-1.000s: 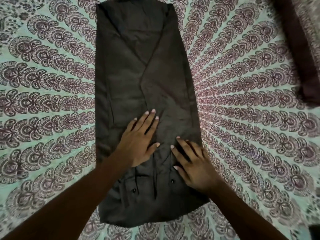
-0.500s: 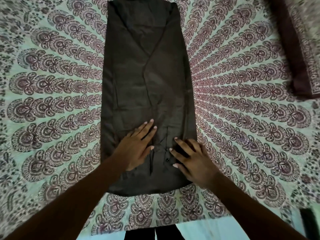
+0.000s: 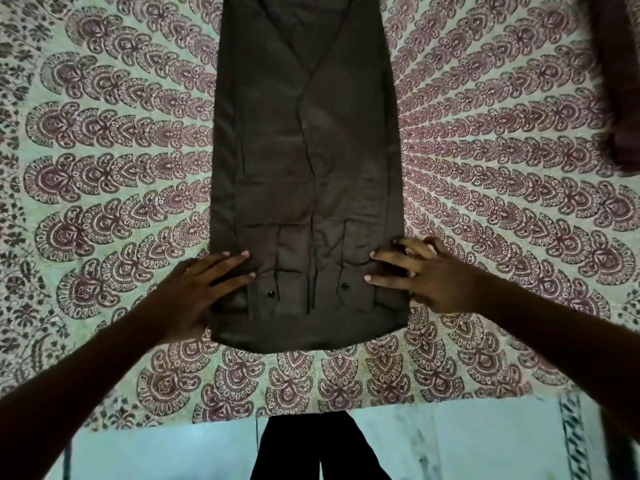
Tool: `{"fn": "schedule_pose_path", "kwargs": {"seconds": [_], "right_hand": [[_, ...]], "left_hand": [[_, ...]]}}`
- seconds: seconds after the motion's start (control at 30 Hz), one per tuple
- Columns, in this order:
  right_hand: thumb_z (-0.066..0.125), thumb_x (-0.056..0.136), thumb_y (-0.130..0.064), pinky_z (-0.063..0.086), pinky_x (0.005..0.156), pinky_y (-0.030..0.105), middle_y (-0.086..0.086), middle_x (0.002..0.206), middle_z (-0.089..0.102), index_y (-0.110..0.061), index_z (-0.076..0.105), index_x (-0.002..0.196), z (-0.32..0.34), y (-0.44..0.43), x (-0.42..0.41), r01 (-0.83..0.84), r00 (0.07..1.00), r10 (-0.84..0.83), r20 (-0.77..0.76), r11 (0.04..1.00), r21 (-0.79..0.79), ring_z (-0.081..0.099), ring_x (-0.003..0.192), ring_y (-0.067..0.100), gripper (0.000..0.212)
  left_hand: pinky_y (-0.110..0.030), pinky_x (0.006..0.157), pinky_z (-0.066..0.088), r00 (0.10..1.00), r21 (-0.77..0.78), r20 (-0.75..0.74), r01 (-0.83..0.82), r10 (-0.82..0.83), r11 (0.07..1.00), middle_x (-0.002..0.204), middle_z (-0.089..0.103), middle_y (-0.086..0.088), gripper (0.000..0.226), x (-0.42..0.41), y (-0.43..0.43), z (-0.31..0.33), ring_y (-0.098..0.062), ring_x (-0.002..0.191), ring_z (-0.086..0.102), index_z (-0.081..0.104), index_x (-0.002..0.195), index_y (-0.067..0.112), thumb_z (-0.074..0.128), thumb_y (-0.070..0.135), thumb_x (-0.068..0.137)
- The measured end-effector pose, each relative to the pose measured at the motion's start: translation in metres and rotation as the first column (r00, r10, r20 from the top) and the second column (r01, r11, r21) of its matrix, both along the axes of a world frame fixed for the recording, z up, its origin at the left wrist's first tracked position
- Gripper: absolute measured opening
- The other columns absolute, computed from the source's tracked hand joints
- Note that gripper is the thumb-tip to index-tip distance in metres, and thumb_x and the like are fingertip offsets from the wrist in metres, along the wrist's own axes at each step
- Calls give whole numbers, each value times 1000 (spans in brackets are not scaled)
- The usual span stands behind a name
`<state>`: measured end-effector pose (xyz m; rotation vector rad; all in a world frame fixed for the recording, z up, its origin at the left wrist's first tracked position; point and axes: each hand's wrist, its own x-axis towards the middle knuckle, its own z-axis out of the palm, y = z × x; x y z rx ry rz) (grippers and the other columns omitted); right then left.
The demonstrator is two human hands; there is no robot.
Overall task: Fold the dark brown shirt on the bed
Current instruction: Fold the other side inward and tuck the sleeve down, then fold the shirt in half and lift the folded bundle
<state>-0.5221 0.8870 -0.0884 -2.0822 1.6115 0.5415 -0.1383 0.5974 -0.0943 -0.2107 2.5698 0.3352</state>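
Observation:
The dark brown shirt (image 3: pixel 304 161) lies flat on the bed as a long narrow strip, its sides folded in and two buttoned cuffs showing near its near end. My left hand (image 3: pixel 204 292) rests on the shirt's left edge near that end, fingers straight across the cloth. At the right edge, my right hand (image 3: pixel 433 275) touches the cloth with its fingers spread, level with the cuffs. Whether either thumb is under the cloth cannot be seen.
The shirt lies on a green bedsheet (image 3: pixel 104 168) with a maroon mandala print. A dark maroon cloth (image 3: pixel 616 81) sits at the far right. The bed's near edge (image 3: pixel 450 400) runs below the shirt, with pale floor and my dark trouser legs (image 3: pixel 304 445) beyond it.
Both hands have slid from the middle of the shirt outward to its left and right edges near the near end. The view has pulled back, showing the bed edge and floor.

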Motion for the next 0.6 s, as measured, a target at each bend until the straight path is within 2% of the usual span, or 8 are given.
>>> {"fn": "schedule_pose_path", "kwargs": {"seconds": [0.17,0.23,0.3,0.47,0.6], "right_hand": [[85,71,-20,47,95,64,8,163,39,-51,28,159,-3,-5,13,-1,998,-1,-56,999,-52,48,135,43,109],[82,71,-17,47,93,64,11,159,44,-50,37,155,-8,-3,22,16,997,-22,-70,996,-86,49,131,43,102],[81,70,-14,46,92,64,13,157,46,-49,41,153,-12,-2,27,33,996,-43,-84,992,-120,47,129,43,99],[70,70,-20,41,93,61,15,153,52,-46,51,149,-18,4,30,50,996,-64,-60,976,-211,43,127,42,85],[83,67,-22,41,94,60,16,147,56,-43,53,144,-19,-1,35,118,993,-118,19,957,-266,45,126,40,85]], "left_hand": [[-48,106,43,993,5,-106,56,-55,998,174,7,4,104,3,-10,-2,-29,150,36,19,163,40,79,21,80],[-47,105,45,992,-6,-110,62,-62,998,174,6,4,113,3,-13,-5,-29,150,36,19,163,39,80,7,73],[-46,106,47,992,6,-86,92,-91,996,174,6,4,120,1,-19,-6,-30,149,35,20,163,39,78,2,64],[-47,106,43,980,24,-96,176,-173,984,174,10,5,99,-1,-34,-10,-28,147,38,26,162,39,69,15,76],[-49,103,41,961,-19,-163,222,-222,975,167,34,-1,86,-11,-41,-16,-31,133,49,48,151,37,81,22,73]]}}
